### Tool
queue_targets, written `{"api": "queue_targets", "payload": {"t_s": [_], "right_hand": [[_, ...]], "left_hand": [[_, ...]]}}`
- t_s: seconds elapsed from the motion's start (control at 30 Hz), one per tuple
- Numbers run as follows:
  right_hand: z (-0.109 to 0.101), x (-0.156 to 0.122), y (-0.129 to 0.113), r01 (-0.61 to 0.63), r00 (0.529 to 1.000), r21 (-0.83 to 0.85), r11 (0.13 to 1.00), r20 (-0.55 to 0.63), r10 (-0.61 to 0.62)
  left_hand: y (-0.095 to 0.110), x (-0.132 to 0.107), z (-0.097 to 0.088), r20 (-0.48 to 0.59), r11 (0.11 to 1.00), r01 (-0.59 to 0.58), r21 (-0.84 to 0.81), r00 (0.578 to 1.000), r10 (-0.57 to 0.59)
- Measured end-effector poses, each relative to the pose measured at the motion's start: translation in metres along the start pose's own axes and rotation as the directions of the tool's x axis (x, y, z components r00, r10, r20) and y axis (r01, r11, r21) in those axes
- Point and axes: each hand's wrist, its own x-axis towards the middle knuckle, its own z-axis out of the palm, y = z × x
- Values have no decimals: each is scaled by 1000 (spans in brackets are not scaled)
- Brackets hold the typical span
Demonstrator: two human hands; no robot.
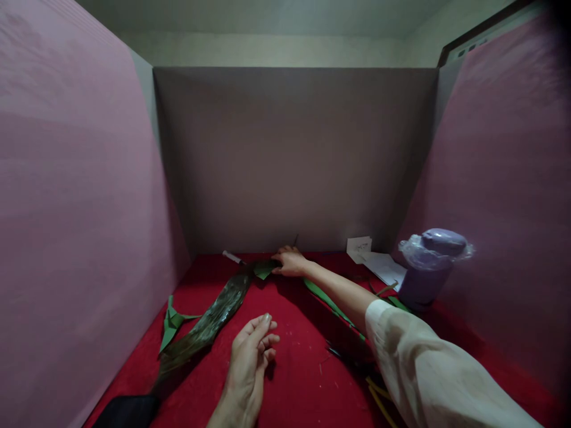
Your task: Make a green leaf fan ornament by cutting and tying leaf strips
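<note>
My left hand (254, 353) hovers over the near middle of the red cloth, palm turned right, fingers loosely bent and somewhat apart, with nothing in them. My right hand (291, 261) reaches to the far edge, its fingers bent down by a small green leaf piece (263, 271) and the far end of a long, dark, glossy leaf strip (223, 306). What the fingertips grip, if anything, is hidden. A thin dark stick (296, 239) pokes up behind this hand. A folded green leaf figure (172, 321) lies left of the strip.
Pink side panels (89, 208) and a grey back panel (294, 154) enclose the red cloth (303, 368). At right stand a purple plastic-wrapped container (423, 279), white papers (383, 267) and a green leaf strip (328, 300). Yellow-handled scissors (379, 395) lie near my right sleeve; a black object (127, 411) is front left.
</note>
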Motion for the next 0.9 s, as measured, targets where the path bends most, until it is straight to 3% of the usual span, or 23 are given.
{"api": "queue_targets", "payload": {"t_s": [0.17, 0.27, 0.33, 0.4, 0.47, 0.57, 0.63, 0.77, 0.8, 0.87, 0.9], "right_hand": [[-12, -2, 3, -43, 992, 266, 963, -103, 73], [-20, -12, 1, -53, 955, 501, 864, -228, 190], [-24, -22, -8, -37, 892, 664, 747, -315, 324], [-28, -34, -20, 13, 792, 806, 591, -369, 486], [-37, -43, -33, 100, 688, 902, 421, -368, 626], [-62, -50, -38, 240, 538, 954, 179, -285, 793], [-81, -52, -30, 308, 455, 951, 7, -154, 877], [-103, -61, -7, 362, 457, 876, -318, 130, 880], [-105, -65, -3, 372, 467, 849, -375, 178, 866], [-103, -73, 1, 395, 488, 796, -459, 241, 839], [-102, -77, 1, 406, 502, 772, -488, 258, 826]], "left_hand": [[-2, -1, 0, 5, 1000, -9, 1, 1000, 9], [0, 0, -2, 4, 1000, -11, 13, 1000, 11], [1, 0, -3, 6, 1000, -20, 22, 1000, 20], [0, -3, 1, 15, 999, -32, 34, 999, 32], [-6, -11, 10, 90, 997, -52, 58, 995, 46], [-27, -34, 31, 341, 981, -169, 93, 931, 128], [-42, -55, 45, 430, 963, -251, 94, 883, 188], [-55, -87, 55, 621, 877, -404, 260, 765, 168], [-54, -90, 56, 642, 849, -427, 312, 753, 143], [-50, -89, 59, 624, 813, -444, 376, 770, 132], [-47, -87, 62, 590, 803, -468, 370, 786, 186]]}}
